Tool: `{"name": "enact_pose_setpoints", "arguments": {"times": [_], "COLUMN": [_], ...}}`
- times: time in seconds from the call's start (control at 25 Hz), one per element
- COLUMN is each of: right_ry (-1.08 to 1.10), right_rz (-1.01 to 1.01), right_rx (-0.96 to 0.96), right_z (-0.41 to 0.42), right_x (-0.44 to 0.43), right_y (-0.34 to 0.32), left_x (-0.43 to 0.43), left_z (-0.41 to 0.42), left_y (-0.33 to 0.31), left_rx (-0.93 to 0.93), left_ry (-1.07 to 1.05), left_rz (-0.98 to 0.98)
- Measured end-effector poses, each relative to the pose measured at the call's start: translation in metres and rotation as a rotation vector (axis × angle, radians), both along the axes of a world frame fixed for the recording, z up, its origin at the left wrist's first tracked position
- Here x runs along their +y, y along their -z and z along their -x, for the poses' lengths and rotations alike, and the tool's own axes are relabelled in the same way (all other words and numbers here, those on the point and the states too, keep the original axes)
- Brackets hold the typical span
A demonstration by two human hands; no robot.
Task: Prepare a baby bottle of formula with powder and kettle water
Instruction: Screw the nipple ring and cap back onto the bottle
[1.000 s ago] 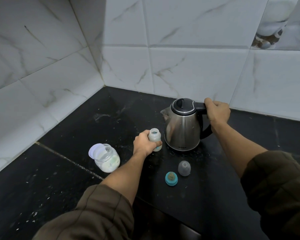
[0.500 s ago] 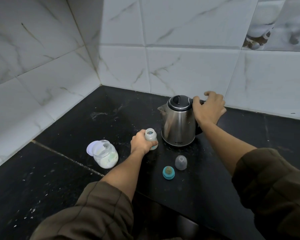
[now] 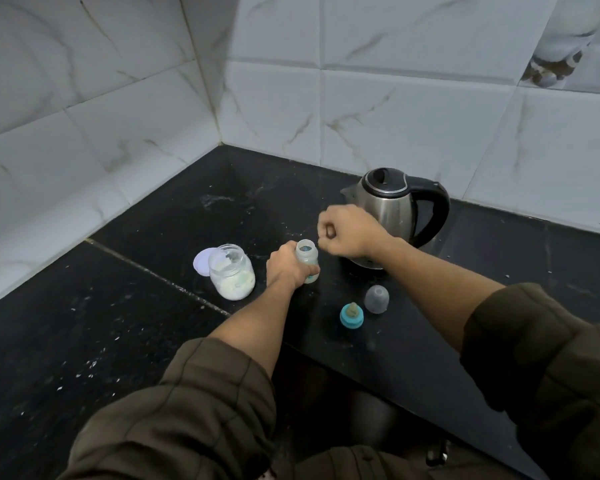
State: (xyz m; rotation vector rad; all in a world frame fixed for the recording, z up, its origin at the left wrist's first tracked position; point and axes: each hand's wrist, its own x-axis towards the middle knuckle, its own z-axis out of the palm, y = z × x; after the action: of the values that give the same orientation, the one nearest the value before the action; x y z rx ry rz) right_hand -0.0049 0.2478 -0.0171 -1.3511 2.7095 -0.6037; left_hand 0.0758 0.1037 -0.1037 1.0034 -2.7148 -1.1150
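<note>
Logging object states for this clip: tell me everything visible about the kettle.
The kettle is a brushed steel jug with a black lid, shut, and a black loop handle on its right. Its spout points left. It stands upright on the black counter near the tiled back wall. No hand holds it; the right hand, loosely closed, passes in front of its lower left side.

A single wide-angle view from a camera worn on the person's head, looking forward and steeply down into the corner of a black speckled stone counter (image 3: 125,341). Both forearms reach away from the lens, brown sleeves filling the bottom edge close up. White marble-veined wall tiles (image 3: 413,98) meeting in a corner fill the upper half, their lines bowed by the lens. No second view overlaps it.
</note>
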Motion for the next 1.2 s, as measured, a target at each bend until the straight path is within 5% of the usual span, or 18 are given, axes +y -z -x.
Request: {"name": "enact_pose_setpoints", "arguments": {"times": [0.28,0.72,0.88,1.2], "right_ry": [-0.210,-0.358,-0.303,0.042], "right_rz": [-0.649,-0.939,-0.841,-0.235], "right_rx": [-0.137,0.037,-0.002,0.038], "right_z": [-0.025,-0.026,-0.020,0.009], "right_x": [0.004,0.019,0.018,-0.011], "right_y": [0.043,0.068,0.063,-0.004], "left_x": [-0.004,0.000,-0.002,-0.003], "left_z": [-0.010,-0.016,-0.017,-0.018], "left_y": [0.005,0.012,0.013,0.014], "left_rx": [0.024,0.084,0.088,0.086], "left_ry": [-0.050,-0.099,-0.095,-0.087], "left_rz": [0.001,-0.045,-0.053,-0.042]}}
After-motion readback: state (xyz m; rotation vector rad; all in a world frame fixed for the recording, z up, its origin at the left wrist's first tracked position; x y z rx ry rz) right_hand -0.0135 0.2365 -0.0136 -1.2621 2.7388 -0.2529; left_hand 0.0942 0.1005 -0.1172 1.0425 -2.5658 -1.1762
